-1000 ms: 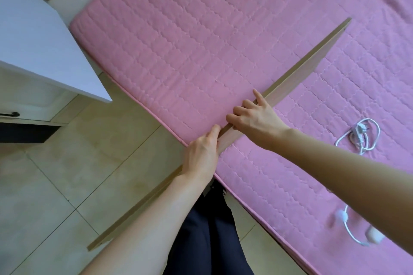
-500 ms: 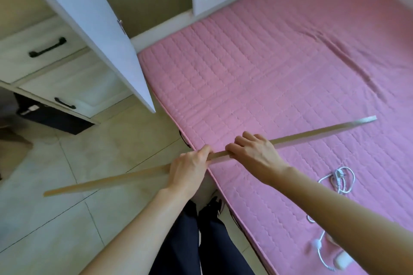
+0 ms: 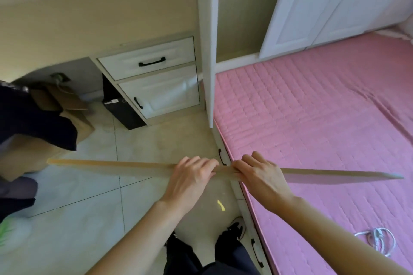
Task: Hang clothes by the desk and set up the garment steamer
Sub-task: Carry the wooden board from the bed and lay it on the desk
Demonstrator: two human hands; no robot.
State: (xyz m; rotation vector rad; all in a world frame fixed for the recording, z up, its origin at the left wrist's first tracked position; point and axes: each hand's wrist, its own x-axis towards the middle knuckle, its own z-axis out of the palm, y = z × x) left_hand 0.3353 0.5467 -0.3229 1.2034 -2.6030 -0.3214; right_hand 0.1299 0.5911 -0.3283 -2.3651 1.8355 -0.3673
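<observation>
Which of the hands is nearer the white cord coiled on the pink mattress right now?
Right. The right hand grips the wooden board over the mattress edge, up-left of the cord; the left hand grips it farther left, over the floor.

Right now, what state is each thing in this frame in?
wooden board: held level, spanning floor and bed
left hand: grips the board
right hand: grips the board
wardrobe door: open
top drawer: closed
lower cabinet door: closed
white cable: coiled on the pink mattress
</observation>
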